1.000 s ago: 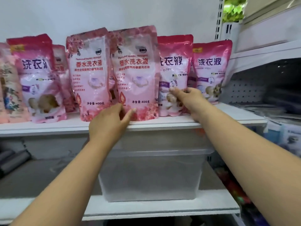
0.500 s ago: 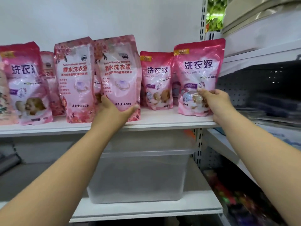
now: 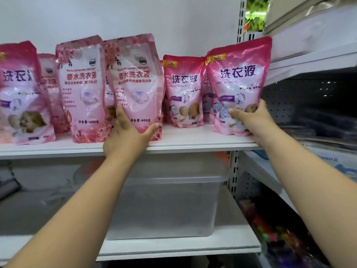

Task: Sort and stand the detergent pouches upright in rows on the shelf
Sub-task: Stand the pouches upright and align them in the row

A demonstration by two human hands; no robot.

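Note:
Pink detergent pouches stand upright along the white shelf (image 3: 193,138). My left hand (image 3: 127,136) grips the bottom of a pale pink floral pouch (image 3: 135,82), thumb on its left side and fingers under its right corner. A matching floral pouch (image 3: 81,88) stands just left of it. My right hand (image 3: 251,117) holds the lower part of a deep pink pouch (image 3: 239,74) at the shelf's right end, near the front edge. Another deep pink pouch (image 3: 183,89) stands further back between the two held ones. A similar pouch (image 3: 19,89) stands at the far left.
A clear plastic bin (image 3: 166,206) sits on the lower shelf (image 3: 173,246) under my arms. A slotted metal upright (image 3: 240,18) bounds the shelf on the right. Beyond it, a neighbouring shelf unit with a pegboard back (image 3: 289,101) holds blurred goods.
My right hand has carried the deep pink pouch rightward to the shelf's right end. My left hand's grip has closed round the floral pouch's base. The camera has moved closer.

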